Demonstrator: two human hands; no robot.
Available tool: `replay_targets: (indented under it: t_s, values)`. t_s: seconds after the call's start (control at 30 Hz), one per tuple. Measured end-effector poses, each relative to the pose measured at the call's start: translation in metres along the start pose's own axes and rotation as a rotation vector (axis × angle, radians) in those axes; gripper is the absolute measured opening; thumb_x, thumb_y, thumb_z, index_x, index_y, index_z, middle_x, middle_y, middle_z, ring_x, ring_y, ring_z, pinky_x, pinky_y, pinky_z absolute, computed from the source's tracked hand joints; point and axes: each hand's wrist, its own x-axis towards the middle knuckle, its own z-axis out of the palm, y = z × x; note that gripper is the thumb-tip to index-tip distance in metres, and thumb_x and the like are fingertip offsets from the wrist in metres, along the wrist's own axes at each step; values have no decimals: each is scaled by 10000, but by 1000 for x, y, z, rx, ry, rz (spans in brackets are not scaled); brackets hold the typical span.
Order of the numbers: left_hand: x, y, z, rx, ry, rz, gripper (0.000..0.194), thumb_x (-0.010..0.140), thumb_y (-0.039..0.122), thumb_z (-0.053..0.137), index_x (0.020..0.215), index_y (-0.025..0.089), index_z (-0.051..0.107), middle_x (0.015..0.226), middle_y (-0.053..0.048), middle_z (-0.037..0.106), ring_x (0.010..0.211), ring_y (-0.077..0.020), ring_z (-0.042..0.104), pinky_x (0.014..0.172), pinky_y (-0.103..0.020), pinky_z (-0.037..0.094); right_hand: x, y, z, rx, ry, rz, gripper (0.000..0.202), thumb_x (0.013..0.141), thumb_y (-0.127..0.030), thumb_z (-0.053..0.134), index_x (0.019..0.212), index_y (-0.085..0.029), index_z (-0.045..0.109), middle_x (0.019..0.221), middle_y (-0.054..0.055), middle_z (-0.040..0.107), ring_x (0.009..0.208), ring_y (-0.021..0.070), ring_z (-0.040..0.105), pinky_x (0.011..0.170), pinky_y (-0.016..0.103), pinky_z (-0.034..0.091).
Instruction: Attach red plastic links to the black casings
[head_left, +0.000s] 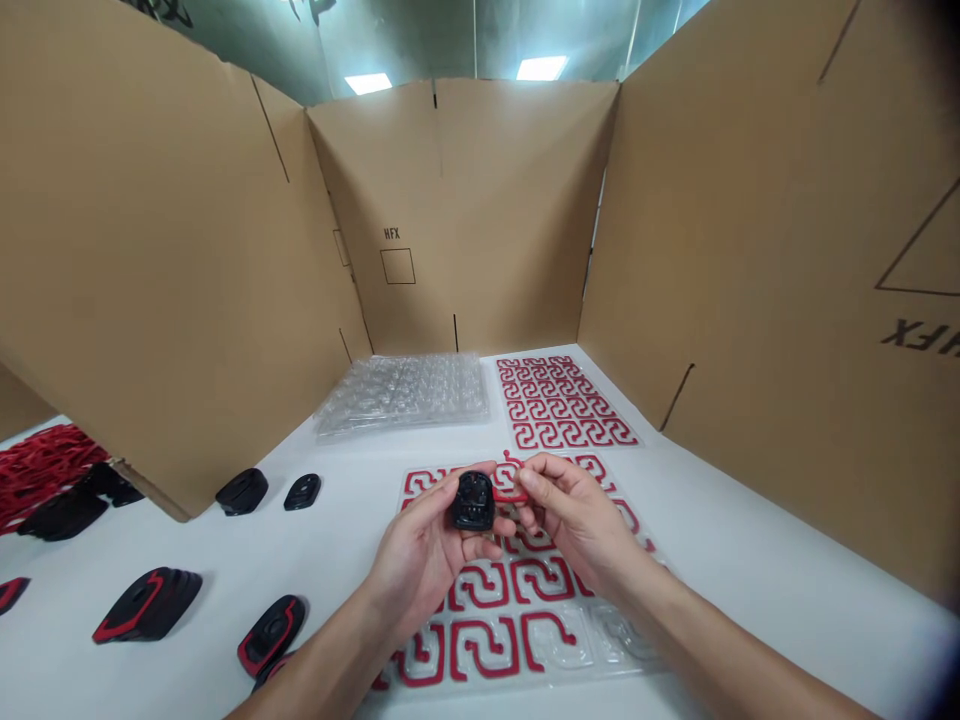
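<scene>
My left hand (435, 530) is closed around a small black plastic housing (472, 502), its hollow inner side turned up toward me. Close beside it, my right hand (570, 510) pinches a red curved trim strip (508, 494) between thumb and fingers. The strip's left end comes up to the housing's right edge; whether they touch I cannot tell. Under both hands lies a clear plastic tray (622, 640) filled with rows of similar red trim pieces (484, 648). Some pockets at its near right hold no red piece.
At the back are stacked clear trays (405, 390) and another sheet of red pieces (562, 400). Black housings (241, 491), some red-trimmed (150, 605), lie on the left of the white table (337, 590). A pile of red strips (45, 470) sits far left. Cardboard walls (480, 220) enclose the area.
</scene>
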Motion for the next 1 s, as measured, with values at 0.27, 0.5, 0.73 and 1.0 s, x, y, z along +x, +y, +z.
replay_targets:
  t_s: [0.27, 0.5, 0.73, 1.0]
  values:
    - [1, -2, -3, 94, 129, -11, 252, 912, 308, 459, 877, 144, 648, 744, -53, 664, 485, -111, 560, 396, -185, 398, 0, 2, 0, 37, -36, -17, 262, 805, -383, 745, 779, -172, 592, 614, -40, 610, 481, 67, 515, 465, 174, 354]
    - [0, -7, 1, 337, 126, 70, 212, 784, 367, 684, 836, 173, 616, 673, 8, 639, 436, -74, 504, 385, -164, 349, 0, 3, -2, 44, -70, -4, 236, 811, -361, 742, 780, -176, 599, 597, -43, 614, 476, 66, 525, 468, 168, 375]
    - [2, -11, -5, 431, 147, 154, 180, 764, 334, 727, 804, 180, 643, 620, 27, 641, 450, -73, 523, 429, -171, 381, 0, 0, 2, -88, -26, -5, 274, 760, -407, 773, 776, -177, 625, 597, -45, 623, 487, 79, 534, 489, 188, 392]
    - [-3, -9, -4, 518, 21, 212, 108, 782, 265, 697, 781, 170, 647, 680, 1, 687, 471, -81, 553, 495, -196, 430, -3, 1, 6, -96, -54, 54, 298, 744, -429, 776, 800, -152, 682, 610, -25, 635, 519, 86, 540, 515, 203, 402]
